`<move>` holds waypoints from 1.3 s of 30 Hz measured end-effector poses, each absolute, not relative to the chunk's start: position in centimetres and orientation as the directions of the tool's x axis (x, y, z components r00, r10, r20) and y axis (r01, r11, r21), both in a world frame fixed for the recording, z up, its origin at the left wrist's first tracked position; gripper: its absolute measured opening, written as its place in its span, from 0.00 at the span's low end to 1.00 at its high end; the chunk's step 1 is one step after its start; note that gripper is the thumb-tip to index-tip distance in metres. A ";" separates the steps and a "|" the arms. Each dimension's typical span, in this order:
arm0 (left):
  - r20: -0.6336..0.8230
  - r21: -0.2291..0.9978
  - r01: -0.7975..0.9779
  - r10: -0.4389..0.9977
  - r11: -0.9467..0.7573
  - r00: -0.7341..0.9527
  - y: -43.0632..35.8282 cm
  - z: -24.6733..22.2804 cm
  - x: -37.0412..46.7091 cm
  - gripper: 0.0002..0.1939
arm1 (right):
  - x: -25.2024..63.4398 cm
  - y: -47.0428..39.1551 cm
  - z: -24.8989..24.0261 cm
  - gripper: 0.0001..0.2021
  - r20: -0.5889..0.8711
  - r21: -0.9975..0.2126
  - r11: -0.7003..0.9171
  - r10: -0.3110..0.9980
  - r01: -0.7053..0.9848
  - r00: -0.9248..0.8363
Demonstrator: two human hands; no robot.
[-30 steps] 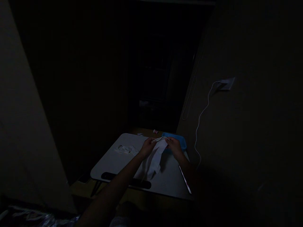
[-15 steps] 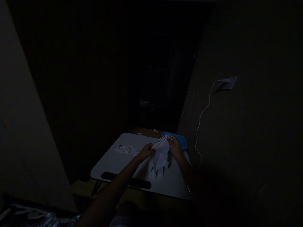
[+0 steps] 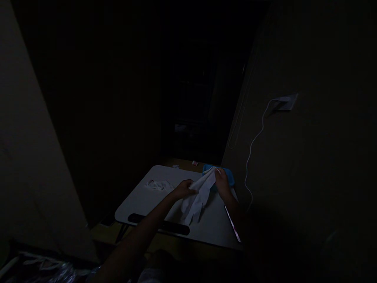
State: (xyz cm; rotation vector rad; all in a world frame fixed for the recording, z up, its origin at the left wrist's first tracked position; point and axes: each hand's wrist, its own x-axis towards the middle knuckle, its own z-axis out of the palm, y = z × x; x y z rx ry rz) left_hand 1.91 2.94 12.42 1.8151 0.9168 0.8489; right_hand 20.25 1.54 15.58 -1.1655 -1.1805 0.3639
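- Currently, the white glove [image 3: 200,196] hangs loosely above the worktop [image 3: 138,202], slim ends downward.
- The left hand [image 3: 184,189] pinches its side; the right hand [image 3: 222,182] grips its upper edge.
- Handling looks part-way: this glove is lifted and partly spread, worn on neither hand; the crumpled white cloth [image 3: 159,185] lies untouched.
- Behind the right hand sits the blue tray [image 3: 230,177], contents too dark to tell.

See glove [image 3: 203,192] over desk [image 3: 218,230], btwn L hand [image 3: 184,189] and R hand [image 3: 223,185]; bundle [image 3: 159,185] L on desk; tray [image 3: 229,173] bhd R hand; slab [image 3: 233,224] at desk's R edge; socket [image 3: 291,101] on wall [image 3: 309,157], R.
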 end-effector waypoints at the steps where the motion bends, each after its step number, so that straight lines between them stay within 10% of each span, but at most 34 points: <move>1: 0.157 0.911 0.260 0.854 -0.319 0.496 3.2 12.1 1.6 0.12 | 20.4 1.6 15.6 0.19 0.523 -0.849 0.415 0.749 0.328 0.407; 25: 0.242 0.882 0.296 0.890 -0.367 0.385 4.0 13.2 -1.7 0.13 | 22.0 0.9 16.2 0.12 0.423 -0.906 0.380 0.845 0.187 0.327; 39: 0.078 0.813 0.466 0.858 -0.350 0.508 6.1 12.3 -3.0 0.06 | 23.3 0.1 16.1 0.04 0.360 -0.881 0.262 0.911 0.395 0.199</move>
